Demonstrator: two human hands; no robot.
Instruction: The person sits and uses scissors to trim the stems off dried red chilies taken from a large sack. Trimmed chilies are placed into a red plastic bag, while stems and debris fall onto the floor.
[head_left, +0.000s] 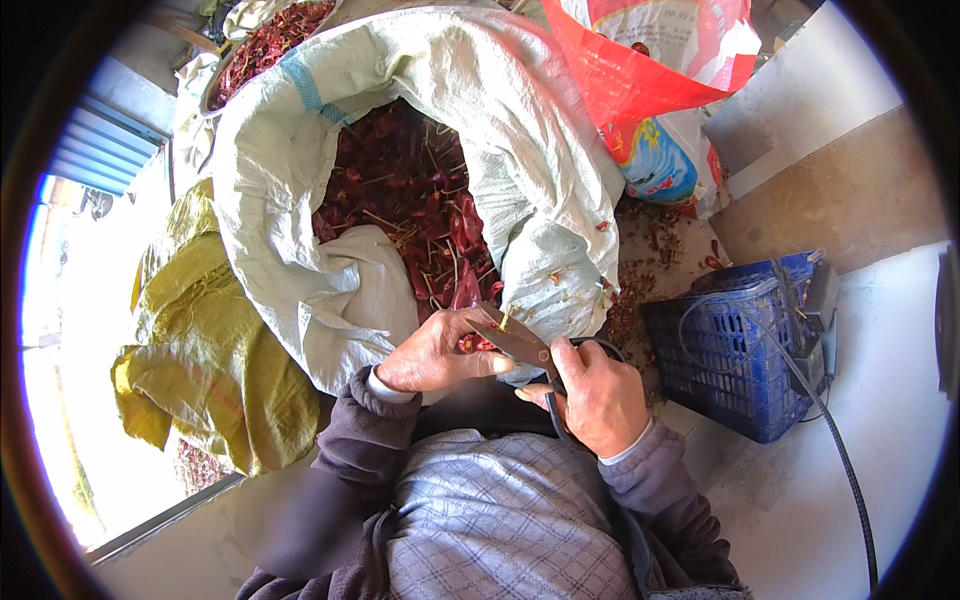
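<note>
My left hand (442, 352) is closed around a dried red chili pepper (474, 343), most of it hidden by the fingers. In my right hand (600, 397) is a pair of scissors (521, 346) with dark, worn blades. The blades are parted, and a pale chili stem (505, 321) shows between them, close to my left fingertips. Just beyond both hands stands a large white woven sack (525, 142) with its rim rolled down. Inside it lie many dried red chilies (405, 172) with pale stems.
A red printed bag (645, 90) stands at the back right. Beside my right arm is a blue plastic crate (739, 345) with a black cable (832, 427). Stem scraps (637, 300) litter the floor. On the left slumps a yellow woven sack (225, 360); more chilies (262, 49) fill a container behind.
</note>
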